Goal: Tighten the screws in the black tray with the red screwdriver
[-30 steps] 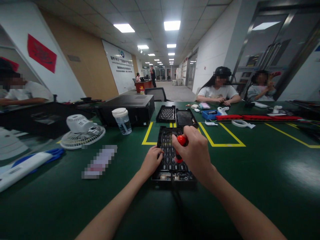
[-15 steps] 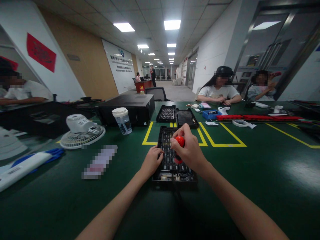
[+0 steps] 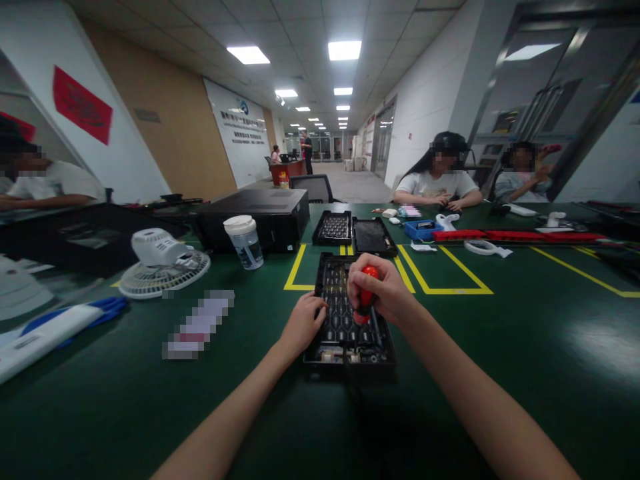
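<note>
A black tool case lies open on the table in front of me, with rows of small bits or sockets in its compartments. My left hand rests at its left edge, the fingers curled over the rim. Above the case's right half, my right hand is closed round a stubby screwdriver with a red and black handle. The handle points down towards the compartments, and a red part shows below the fingers. Whether its lower end touches the case, I cannot tell. A strip of metal parts lies along the case's near end.
Yellow tape marks the green table. Two more black trays lie beyond the case. To the left stand a lidded cup, a white fan and a black box. A blue tray lies right; people sit across.
My right hand has moved slightly right with the screwdriver, its fingers now wrapped further round the handle, which leans differently. My left hand has stayed on the case's edge.
</note>
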Demonstrator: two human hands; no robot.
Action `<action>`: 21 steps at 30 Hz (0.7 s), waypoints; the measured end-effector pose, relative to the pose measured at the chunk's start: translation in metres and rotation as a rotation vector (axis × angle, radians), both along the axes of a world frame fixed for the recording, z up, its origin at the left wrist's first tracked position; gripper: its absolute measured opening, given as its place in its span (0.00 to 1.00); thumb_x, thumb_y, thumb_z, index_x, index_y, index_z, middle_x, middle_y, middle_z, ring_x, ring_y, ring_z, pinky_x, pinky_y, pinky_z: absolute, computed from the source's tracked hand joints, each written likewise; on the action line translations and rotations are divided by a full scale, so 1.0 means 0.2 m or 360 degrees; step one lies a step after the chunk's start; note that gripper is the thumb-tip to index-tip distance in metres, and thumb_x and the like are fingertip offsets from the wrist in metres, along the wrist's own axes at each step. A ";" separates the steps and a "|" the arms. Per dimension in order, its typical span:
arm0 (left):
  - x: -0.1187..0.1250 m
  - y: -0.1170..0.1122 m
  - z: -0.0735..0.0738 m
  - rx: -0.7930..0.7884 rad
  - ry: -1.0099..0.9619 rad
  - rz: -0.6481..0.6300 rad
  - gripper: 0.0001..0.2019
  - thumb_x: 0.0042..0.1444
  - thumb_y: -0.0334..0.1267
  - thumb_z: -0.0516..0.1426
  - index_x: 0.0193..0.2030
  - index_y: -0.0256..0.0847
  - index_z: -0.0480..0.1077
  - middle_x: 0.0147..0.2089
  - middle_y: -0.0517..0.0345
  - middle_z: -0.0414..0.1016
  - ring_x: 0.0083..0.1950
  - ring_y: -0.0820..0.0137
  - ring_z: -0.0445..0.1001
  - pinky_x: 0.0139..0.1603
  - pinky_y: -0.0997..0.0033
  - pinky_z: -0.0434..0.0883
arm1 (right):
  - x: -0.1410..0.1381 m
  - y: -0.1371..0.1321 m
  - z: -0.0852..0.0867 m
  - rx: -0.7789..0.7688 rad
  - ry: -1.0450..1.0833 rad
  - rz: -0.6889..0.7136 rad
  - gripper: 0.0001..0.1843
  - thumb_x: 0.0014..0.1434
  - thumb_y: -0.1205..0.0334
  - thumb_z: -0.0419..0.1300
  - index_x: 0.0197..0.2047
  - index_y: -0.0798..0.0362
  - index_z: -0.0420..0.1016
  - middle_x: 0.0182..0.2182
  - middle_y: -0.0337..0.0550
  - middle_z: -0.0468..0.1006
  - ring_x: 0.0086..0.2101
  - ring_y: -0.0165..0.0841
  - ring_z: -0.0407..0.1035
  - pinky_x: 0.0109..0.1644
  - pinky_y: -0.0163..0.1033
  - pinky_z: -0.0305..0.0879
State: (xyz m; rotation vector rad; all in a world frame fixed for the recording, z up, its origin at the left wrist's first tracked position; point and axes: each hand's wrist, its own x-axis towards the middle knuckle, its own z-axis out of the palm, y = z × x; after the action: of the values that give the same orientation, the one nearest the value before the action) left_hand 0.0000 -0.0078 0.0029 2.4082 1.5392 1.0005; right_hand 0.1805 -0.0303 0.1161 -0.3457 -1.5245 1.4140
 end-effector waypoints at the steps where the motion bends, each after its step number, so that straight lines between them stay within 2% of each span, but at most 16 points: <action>1: 0.00 0.00 0.00 -0.0005 -0.0002 -0.0001 0.10 0.54 0.34 0.49 0.35 0.41 0.71 0.40 0.55 0.74 0.53 0.64 0.64 0.57 0.59 0.60 | 0.00 0.01 -0.01 -0.0002 0.0007 0.0021 0.09 0.52 0.61 0.58 0.27 0.54 0.61 0.18 0.32 0.65 0.17 0.24 0.62 0.21 0.31 0.58; 5: 0.00 0.00 0.00 -0.0022 0.0001 -0.0008 0.10 0.54 0.33 0.49 0.35 0.41 0.72 0.40 0.55 0.74 0.51 0.64 0.65 0.57 0.58 0.61 | 0.02 0.02 -0.01 -0.0063 0.0011 0.0186 0.11 0.53 0.55 0.51 0.27 0.54 0.62 0.19 0.34 0.64 0.18 0.26 0.61 0.22 0.33 0.57; 8: 0.01 0.00 0.00 -0.0025 0.0002 -0.0002 0.10 0.54 0.33 0.49 0.35 0.41 0.72 0.40 0.55 0.74 0.51 0.64 0.65 0.57 0.57 0.60 | 0.04 0.02 0.01 -0.0130 0.0019 0.0311 0.12 0.52 0.56 0.46 0.30 0.54 0.63 0.21 0.37 0.64 0.21 0.29 0.63 0.25 0.37 0.59; 14: 0.00 0.00 0.00 -0.0029 0.0008 -0.0002 0.10 0.54 0.34 0.49 0.35 0.41 0.71 0.41 0.56 0.74 0.53 0.64 0.64 0.57 0.59 0.60 | 0.06 0.04 0.00 -0.0168 -0.0006 0.0421 0.10 0.52 0.58 0.48 0.31 0.54 0.64 0.24 0.39 0.65 0.25 0.30 0.64 0.29 0.39 0.61; 21: 0.00 0.01 0.00 -0.0015 0.0030 -0.0001 0.10 0.55 0.34 0.48 0.33 0.41 0.71 0.40 0.56 0.74 0.54 0.64 0.63 0.58 0.59 0.59 | 0.09 0.06 -0.01 -0.0081 -0.0051 0.0552 0.11 0.54 0.56 0.54 0.37 0.54 0.65 0.30 0.42 0.69 0.29 0.32 0.68 0.34 0.40 0.64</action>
State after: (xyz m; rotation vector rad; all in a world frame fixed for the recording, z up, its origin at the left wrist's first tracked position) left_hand -0.0009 -0.0067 0.0021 2.4184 1.5453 0.9712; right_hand 0.1976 -0.0191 0.1149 -0.1376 -1.6317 1.7248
